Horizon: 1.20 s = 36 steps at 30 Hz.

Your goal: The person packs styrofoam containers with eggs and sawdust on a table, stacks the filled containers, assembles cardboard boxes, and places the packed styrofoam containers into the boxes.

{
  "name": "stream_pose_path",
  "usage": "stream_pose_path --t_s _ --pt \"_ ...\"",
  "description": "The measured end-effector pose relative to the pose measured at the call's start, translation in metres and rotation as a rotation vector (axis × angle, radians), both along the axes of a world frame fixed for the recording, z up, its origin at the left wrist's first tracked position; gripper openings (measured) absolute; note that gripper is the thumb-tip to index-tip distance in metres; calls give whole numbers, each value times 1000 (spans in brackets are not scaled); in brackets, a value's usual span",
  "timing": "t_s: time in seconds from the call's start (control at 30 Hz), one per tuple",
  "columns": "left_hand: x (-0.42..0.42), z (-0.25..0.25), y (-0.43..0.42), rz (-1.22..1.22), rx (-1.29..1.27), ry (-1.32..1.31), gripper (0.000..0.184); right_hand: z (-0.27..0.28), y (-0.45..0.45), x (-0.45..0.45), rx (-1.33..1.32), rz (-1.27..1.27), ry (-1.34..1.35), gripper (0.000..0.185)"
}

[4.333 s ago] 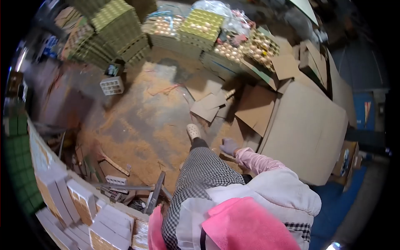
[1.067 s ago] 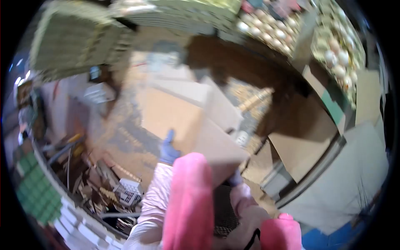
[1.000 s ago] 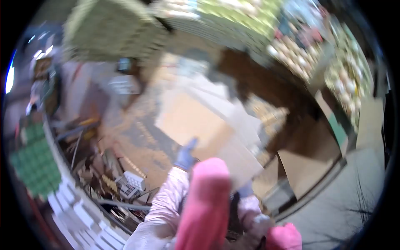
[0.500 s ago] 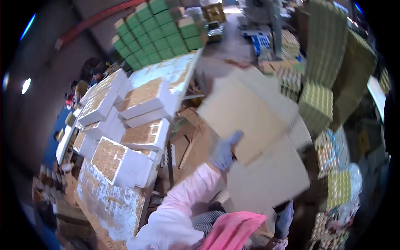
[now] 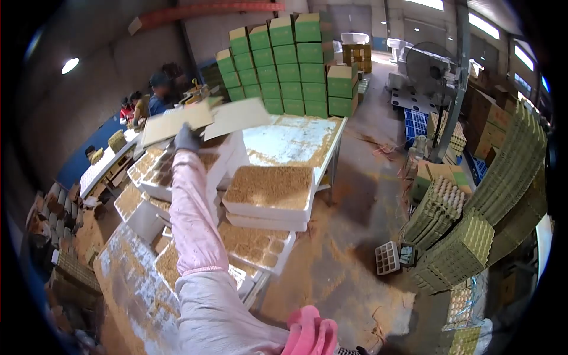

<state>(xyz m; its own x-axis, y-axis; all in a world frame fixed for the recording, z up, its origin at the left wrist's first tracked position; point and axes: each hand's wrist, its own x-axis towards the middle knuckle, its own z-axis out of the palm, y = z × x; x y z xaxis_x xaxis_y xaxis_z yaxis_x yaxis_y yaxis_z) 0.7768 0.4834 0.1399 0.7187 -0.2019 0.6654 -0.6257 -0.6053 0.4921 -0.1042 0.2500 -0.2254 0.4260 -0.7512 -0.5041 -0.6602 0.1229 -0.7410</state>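
My left hand [image 5: 187,139], in a grey-blue glove and pink sleeve, reaches out over the white foam boxes. It is closed on the edge of a tan cardboard sheet [image 5: 174,123]. A paler cardboard sheet [image 5: 239,118] lies beside and partly behind that one; whether the hand also grips it I cannot tell. Beneath the sheets are foam boxes topped with brown sawdust-like filling. One such foam box [image 5: 266,208] stands to the right of the arm, and another box [image 5: 257,244], with round hollows in its filling, sits nearer. My right hand is out of view.
Green cartons [image 5: 278,71] are stacked behind the table [image 5: 284,139]. Egg trays [image 5: 461,248] pile up on the right, near a small white divided tray [image 5: 387,258] on the floor. Several people work at the far left. A pink glove-like item [image 5: 310,334] hangs close to my body.
My left hand has swung left and forward, carrying cardboard from beside the table to above the foam boxes. The view has turned too, and my right hand has left it.
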Motion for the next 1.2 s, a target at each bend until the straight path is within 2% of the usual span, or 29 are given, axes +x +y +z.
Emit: stream_pose_path --t_s 0.07,0.13,0.17,0.2,0.3,0.33,0.4,0.47,0.5,0.53,0.57,0.6,0.63,0.67,0.7,0.73,0.77,0.8,0.83,0.87,0.9,0.93,0.97,1.0,1.03,1.07,1.1,1.13,1.2 --pt "124 -56 61 -414 -487 368 73 -5 -9 11 12 4 22 39" --pt "-71 12 43 354 617 11 68 -11 -18 18 20 -2 38 38" --pt "-69 5 45 348 615 -5 68 -14 -22 19 24 -9 46 38" --pt "-57 -4 47 248 2 237 78 -18 -24 16 26 -19 54 39" --pt "-104 2 3 342 -572 249 67 -43 -20 -16 39 -62 96 39" --pt "-132 10 -12 336 -413 102 61 -57 -13 -37 42 -87 113 40" --pt "-198 32 -64 -30 -333 -66 60 -82 25 -87 60 -152 153 41" --pt "-289 55 -131 -535 -190 231 48 -109 84 -132 15 -190 192 43" --pt "-326 50 -164 -667 7 269 32 -125 131 -148 -56 -241 194 44" --pt "-366 45 -198 -805 200 302 20 -73 139 -127 -32 -394 124 46" --pt "-370 3 -233 -953 417 309 22 -69 163 -111 -378 -608 78 43" --pt "-386 -33 -274 -1084 693 343 22 -55 172 -113 135 -610 78 51" --pt "-417 -88 -312 -1619 584 303 18 -21 191 -104 129 -667 181 52" --pt "-516 -60 -311 -1514 1015 288 24 -26 214 -98 240 -844 31 50" --pt "-552 -103 -325 -1579 1078 270 18 -23 234 -102 232 -768 157 49" --pt "-605 -128 -327 -1496 1257 687 17 7 255 -101 251 -929 158 50" --pt "-648 -154 -324 -1621 1354 625 20 -1 290 -102 240 -1105 171 50" --pt "-661 -236 -340 -1658 1349 785 19 -16 321 -104 219 -1257 184 50" --pt "-720 -248 -320 -1910 1328 744 20 -25 348 -111 268 -1461 230 48" --pt "-779 -235 -288 -1932 1360 837 24 -28 380 -118 318 -1654 268 45" --pt "-826 -246 -269 -2029 1394 867 29 -34 414 -127 223 -1668 327 45" --pt "-868 -270 -252 -1987 1446 1090 35 -44 451 -139 129 -1675 387 45" --pt "-910 -285 -233 -2066 1475 978 40 -80 494 -153 174 -1883 339 45" --pt "-957 -274 -209 -2118 1561 933 42 -113 530 -165 220 -2081 281 45" --pt "-994 -283 -196 -2259 1626 751 44 -112 550 -177 319 -2308 165 45" --pt "-1038 -268 -176 -2395 1651 501 48 -104 567 -206 414 -2507 40 45" --pt "-1067 -290 -170 -2510 1601 293 51 -112 584 -221 419 -2492 222 43" --pt "-1105 -281 -155 -2523 1629 112 54 -122 602 -234 419 -2471 400 41" --pt "-1166 -292 -131 -2500 1592 -88 61 -148 619 -257 89 -2776 325 38"
